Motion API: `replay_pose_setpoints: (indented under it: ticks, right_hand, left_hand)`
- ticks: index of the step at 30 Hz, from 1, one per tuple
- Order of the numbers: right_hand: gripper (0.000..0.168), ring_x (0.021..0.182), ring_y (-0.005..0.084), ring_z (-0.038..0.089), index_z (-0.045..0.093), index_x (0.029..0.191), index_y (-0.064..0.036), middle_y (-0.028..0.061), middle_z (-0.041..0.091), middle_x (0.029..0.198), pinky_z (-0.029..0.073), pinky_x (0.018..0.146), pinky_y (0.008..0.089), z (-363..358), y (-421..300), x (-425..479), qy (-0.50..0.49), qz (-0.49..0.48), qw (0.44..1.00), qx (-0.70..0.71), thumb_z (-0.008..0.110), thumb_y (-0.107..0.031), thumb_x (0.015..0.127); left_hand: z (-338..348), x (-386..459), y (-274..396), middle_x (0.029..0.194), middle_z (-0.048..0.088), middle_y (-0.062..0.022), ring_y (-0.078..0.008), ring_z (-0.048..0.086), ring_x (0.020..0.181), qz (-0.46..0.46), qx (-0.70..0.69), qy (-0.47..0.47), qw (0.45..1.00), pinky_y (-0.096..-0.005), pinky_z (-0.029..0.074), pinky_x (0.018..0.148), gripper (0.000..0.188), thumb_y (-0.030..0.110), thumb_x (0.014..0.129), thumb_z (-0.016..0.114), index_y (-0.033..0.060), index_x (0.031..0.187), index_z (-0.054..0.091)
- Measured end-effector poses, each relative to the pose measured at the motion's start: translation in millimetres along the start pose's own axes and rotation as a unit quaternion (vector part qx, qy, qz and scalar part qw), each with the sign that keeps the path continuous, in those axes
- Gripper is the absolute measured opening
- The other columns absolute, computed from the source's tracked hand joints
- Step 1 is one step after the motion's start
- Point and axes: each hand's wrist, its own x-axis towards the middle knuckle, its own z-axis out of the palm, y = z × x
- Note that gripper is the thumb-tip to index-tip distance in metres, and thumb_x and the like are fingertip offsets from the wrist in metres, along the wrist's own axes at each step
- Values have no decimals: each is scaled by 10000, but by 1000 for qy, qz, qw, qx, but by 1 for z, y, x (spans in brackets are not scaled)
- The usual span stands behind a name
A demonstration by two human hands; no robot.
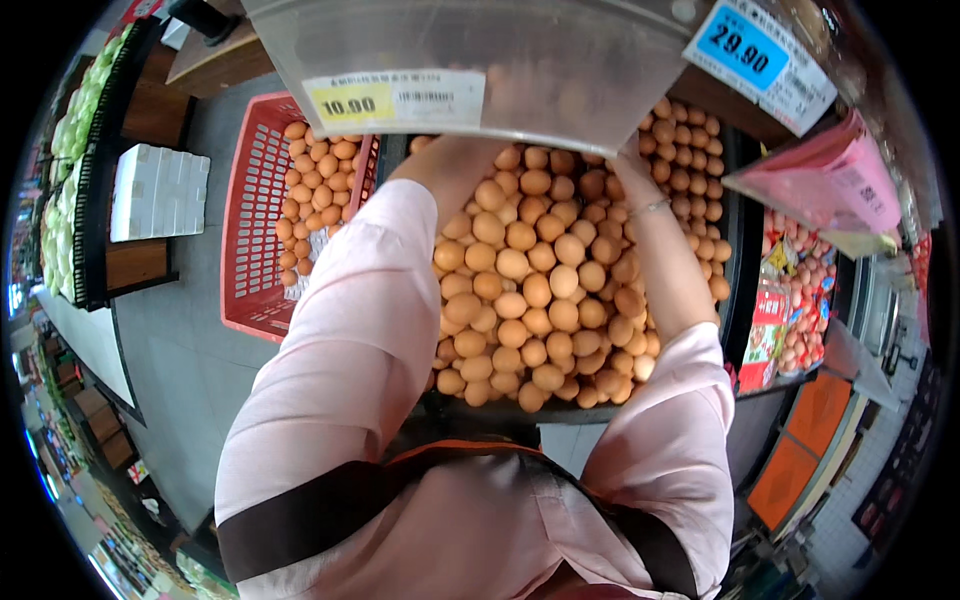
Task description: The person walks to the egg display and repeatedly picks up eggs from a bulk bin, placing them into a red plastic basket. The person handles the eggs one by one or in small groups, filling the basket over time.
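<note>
A large heap of brown eggs (536,285) lies before me in a dark-edged display bin. Both my arms reach over the heap toward its far side. A cloudy plastic price sign (495,45) hangs above and covers my hands. My left forearm (461,172) passes under the sign's lower edge, and the hand beyond is only a blur through the plastic. On the right, my wrist (651,206) wears a thin bracelet. Part of my right hand (628,161) shows beside the sign's corner, close to the eggs; its fingers are hidden.
At left stands a red plastic basket (251,217) partly filled with eggs (319,180). More brown eggs sit in rows (686,161) at right, beside packaged goods (765,330). A pink bag (832,180) hangs above them. White foam boxes (160,193) stand farther left.
</note>
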Motion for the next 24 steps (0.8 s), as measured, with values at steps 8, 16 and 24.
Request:
replay_pose_setpoints:
  ticks: [8, 16, 24]
  right_hand:
    - [498, 979, 265, 610, 592, 1079, -84, 115, 553, 1135, 518, 855, 386, -45, -19, -216, -98, -134, 981, 103, 815, -328, 707]
    - [489, 1113, 380, 544, 595, 1074, -106, 133, 490, 1269, 522, 894, 477, -22, -7, -326, -112, -210, 971, -11, 805, -294, 675]
    - [464, 1125, 375, 520, 601, 1060, -106, 143, 488, 1258, 529, 888, 472, -10, -8, -392, -94, -212, 971, -61, 801, -250, 668]
  left_hand:
    - [-28, -44, -15, 1125, 655, -190, -391, 614, 1084, -8, -40, 34, 999, -483, 501, 910, 346, 323, 913, 631, 71, 1149, 642]
    - [-85, -242, 9, 1112, 611, -289, -466, 596, 1059, -49, -219, -63, 973, -500, 496, 926, 462, 317, 915, 602, 37, 1274, 524]
    - [-65, -380, 57, 1201, 529, -236, -468, 650, 839, -101, -201, -87, 970, -526, 577, 744, 525, 185, 881, 657, 86, 1357, 459]
